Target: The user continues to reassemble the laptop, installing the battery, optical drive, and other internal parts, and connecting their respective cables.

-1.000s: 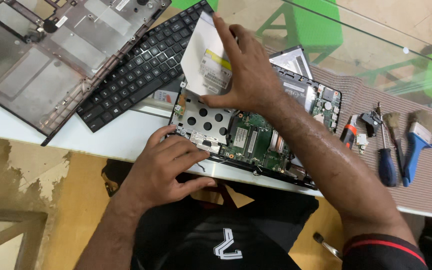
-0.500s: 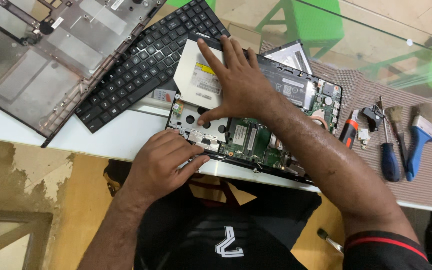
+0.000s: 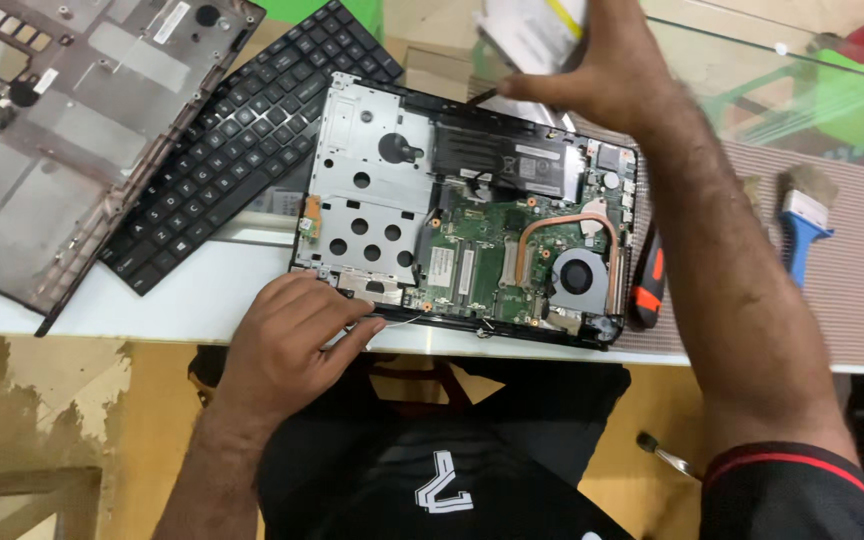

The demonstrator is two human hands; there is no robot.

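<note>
R hand (image 3: 592,75) lifts optical drive (image 3: 527,25) — L hand (image 3: 287,330) steadies laptop chassis (image 3: 372,180).

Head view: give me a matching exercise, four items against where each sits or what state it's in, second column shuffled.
Items
1. Optical drive
2. Detached keyboard
3. Cooling fan
4. Blue-handled brush

Place or state
A. Lying on the ribbed mat at the far right
B. Lifted off the table in the right hand
C. Inside the opened laptop base, at its right end under the copper pipe
D. Flat on the table between the grey bottom cover and the laptop base

Pairs: 1-B, 2-D, 3-C, 4-A
</note>
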